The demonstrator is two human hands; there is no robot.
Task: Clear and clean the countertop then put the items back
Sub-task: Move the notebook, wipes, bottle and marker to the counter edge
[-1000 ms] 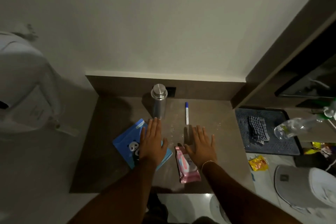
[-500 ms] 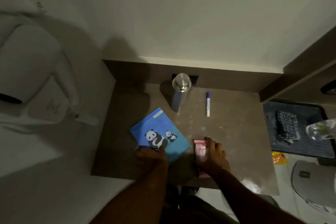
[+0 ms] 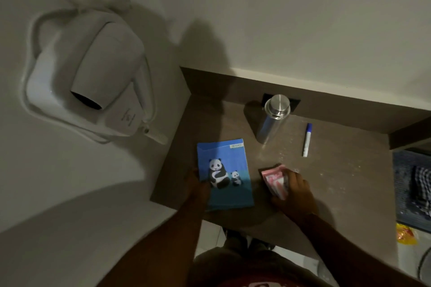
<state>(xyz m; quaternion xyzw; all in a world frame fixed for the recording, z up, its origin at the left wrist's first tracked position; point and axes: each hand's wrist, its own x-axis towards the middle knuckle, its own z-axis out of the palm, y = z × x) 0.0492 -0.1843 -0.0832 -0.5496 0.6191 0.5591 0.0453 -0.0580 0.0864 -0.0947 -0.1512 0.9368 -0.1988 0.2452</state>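
Left hand (image 3: 198, 185) grip pinching blue panda booklet (image 3: 225, 173), right hand (image 3: 295, 190) grip around pink packet (image 3: 275, 180), both over brown tabletop (image 3: 338, 170).

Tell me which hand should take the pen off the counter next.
Right, probably. The pen lies beyond the right hand, though it holds the pink pack; the left hand holds the panda booklet.

Bare forearms, red top (image 3: 245, 283) with pale print

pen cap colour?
Blue cap on a white pen; head view, lying right of the steel bottle.
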